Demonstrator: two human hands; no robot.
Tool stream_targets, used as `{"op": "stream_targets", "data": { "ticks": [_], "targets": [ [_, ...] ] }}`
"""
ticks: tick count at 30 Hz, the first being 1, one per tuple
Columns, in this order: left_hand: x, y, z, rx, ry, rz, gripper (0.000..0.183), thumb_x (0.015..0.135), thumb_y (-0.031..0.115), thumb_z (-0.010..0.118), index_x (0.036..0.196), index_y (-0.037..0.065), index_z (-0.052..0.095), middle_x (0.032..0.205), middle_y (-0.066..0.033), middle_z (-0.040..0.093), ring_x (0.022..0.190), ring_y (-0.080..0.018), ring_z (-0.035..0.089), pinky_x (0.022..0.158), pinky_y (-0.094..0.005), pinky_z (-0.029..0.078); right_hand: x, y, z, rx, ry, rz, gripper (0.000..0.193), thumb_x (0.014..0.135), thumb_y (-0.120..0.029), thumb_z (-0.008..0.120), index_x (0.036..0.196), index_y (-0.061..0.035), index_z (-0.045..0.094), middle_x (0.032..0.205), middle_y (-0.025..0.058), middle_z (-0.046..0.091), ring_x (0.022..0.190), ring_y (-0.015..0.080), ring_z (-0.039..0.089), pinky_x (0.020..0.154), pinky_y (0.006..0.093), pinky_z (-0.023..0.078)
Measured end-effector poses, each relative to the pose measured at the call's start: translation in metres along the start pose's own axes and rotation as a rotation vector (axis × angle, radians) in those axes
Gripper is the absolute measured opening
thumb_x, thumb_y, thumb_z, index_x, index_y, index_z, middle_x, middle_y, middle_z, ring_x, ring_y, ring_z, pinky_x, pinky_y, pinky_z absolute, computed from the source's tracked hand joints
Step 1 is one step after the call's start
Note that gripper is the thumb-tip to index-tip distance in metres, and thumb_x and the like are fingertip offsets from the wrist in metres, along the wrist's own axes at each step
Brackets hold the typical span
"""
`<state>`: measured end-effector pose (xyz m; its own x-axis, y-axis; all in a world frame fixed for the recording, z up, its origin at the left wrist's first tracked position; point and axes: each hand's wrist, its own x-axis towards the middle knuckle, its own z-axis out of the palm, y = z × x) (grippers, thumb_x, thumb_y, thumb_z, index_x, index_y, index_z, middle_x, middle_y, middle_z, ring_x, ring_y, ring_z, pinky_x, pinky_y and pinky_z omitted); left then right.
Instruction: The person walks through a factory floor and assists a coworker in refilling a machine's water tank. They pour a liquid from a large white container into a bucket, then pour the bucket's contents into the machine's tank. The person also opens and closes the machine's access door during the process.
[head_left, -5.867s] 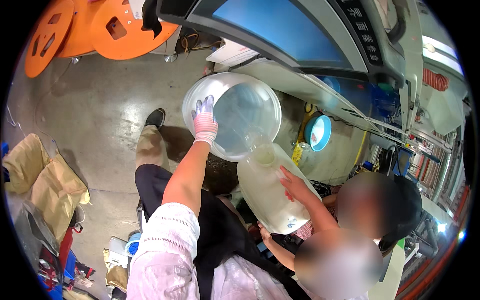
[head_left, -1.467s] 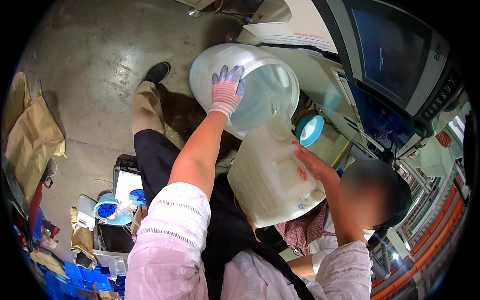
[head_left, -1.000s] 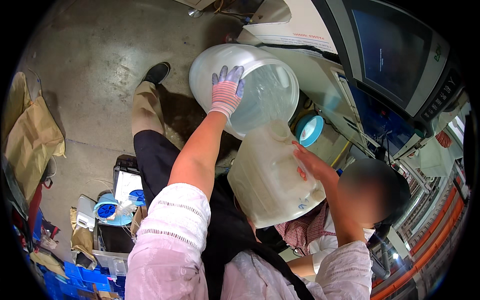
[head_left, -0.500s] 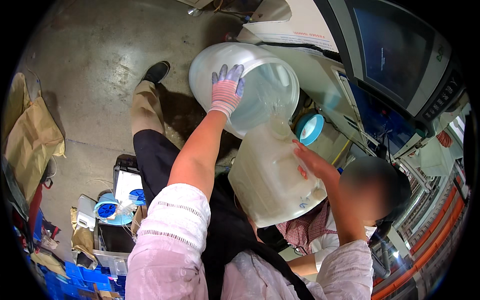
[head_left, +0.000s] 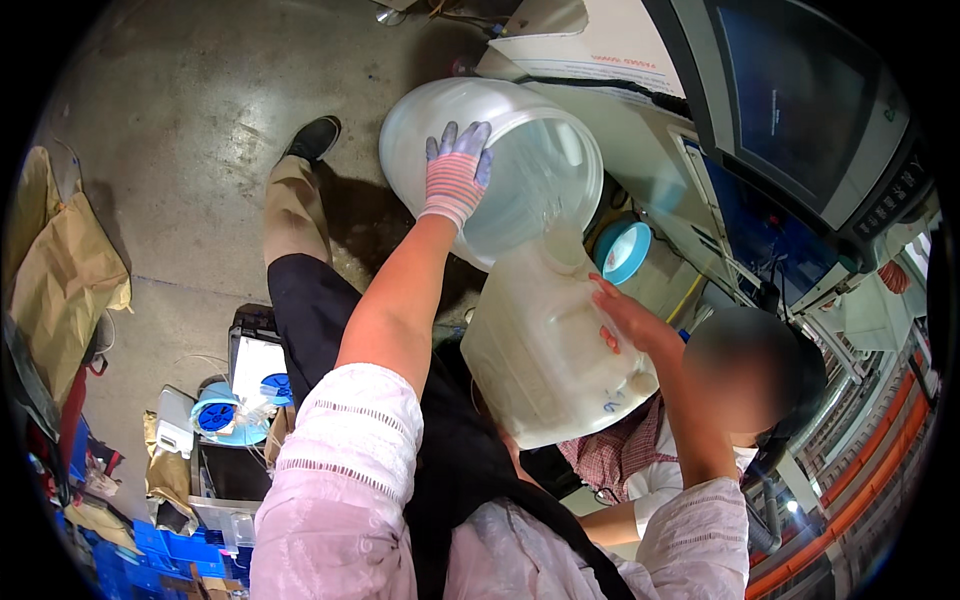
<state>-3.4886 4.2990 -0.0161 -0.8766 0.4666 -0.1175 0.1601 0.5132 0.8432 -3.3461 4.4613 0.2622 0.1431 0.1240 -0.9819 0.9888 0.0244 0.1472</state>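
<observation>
The big translucent barrel stood tipped on the floor, its mouth angled to my right. The cloudy white jug lay tilted over the barrel's near right rim, and clear liquid ran from its neck into the barrel. My left hand, in a striped glove, was spread wide on the barrel's outer wall beside the rim. My bare right hand held the jug near its neck, fingers curled.

I couldn't make out how full either container was. Under the jug's lower end I saw only part of a co-worker's hand; its grip I cannot tell. The jug hid much of the co-worker's checked clothing.

A blue basin sat on the floor just beyond the jug, something pale inside it. The screen crowded the upper right, and the co-worker's head blocked the right side. Brown bags lay far left, and blue crates were cut off at lower left.
</observation>
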Motion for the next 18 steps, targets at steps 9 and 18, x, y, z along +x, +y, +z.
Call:
{"op": "stream_targets", "data": {
  "ticks": [9, 18],
  "targets": [
    [0.001, 0.003, -0.004, -0.024, -0.013, -0.007, 0.037, 0.091, 0.026, 0.048, 0.127, 0.016, 0.048, 0.129, -0.0097, 0.052, 0.125, -0.0404, 0.040, 0.105, -0.0585, 0.024, 0.001, 0.004, 0.001, 0.023, 0.017, 0.043, 0.060, 0.098, -0.038, 0.039, 0.149, -0.0226, 0.013, 0.113, 0.0123, 0.041, 0.053, 0.0143, 0.046, 0.044, 0.0296, 0.042],
    [0.004, 0.005, -0.001, -0.004, -0.024, -0.013, 0.037, 0.092, 0.027, 0.046, 0.128, 0.016, 0.048, 0.132, -0.0088, 0.051, 0.126, -0.0405, 0.039, 0.106, -0.0559, 0.025, -0.010, 0.046, 0.021, 0.155, 0.104, -0.112, 0.059, 0.097, -0.034, 0.045, 0.149, -0.0249, 0.018, 0.132, 0.0161, 0.041, 0.051, 0.0125, 0.046, 0.044, 0.0273, 0.043]
  ]
}}
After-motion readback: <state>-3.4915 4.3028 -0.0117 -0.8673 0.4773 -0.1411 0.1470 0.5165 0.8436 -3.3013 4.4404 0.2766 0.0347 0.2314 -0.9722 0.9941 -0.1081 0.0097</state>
